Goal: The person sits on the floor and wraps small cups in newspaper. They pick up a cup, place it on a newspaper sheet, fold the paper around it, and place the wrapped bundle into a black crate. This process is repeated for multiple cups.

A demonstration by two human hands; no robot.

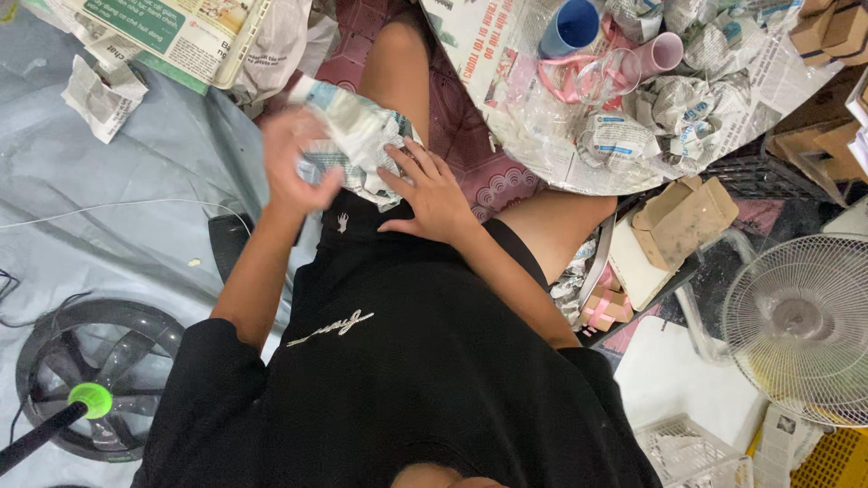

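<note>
At the centre of the frame we see a bundle wrapped in newspaper point(357, 145) resting on the person's lap, against the black shorts point(398, 262). The left hand point(294, 163), blurred, curls around the bundle's left side with fingers bent in a loose grasp; how tightly it closes we cannot tell. The right hand point(434, 194) lies flat and spread, fingers open, pressing the bundle's lower right edge without gripping it.

Around them, the round tray lined with newspaper point(506, 136) fills the upper right, close beyond the right knee. On it we count two cups, one blue point(571, 27) and one pink point(658, 52), a clear glass point(608, 77) between them, and several wrapped bundles point(674, 108), roughly five, though they overlap. A folded cardboard box point(683, 221) sits just below the tray's edge.

We count two fans: a white one point(800, 325) at lower right and a dark one point(99, 380) lying at lower left with a green hub. One white basket point(696, 452) stands at the bottom right. Loose newspaper sheets point(172, 32) lie in the upper left on grey sheeting point(117, 226).
</note>
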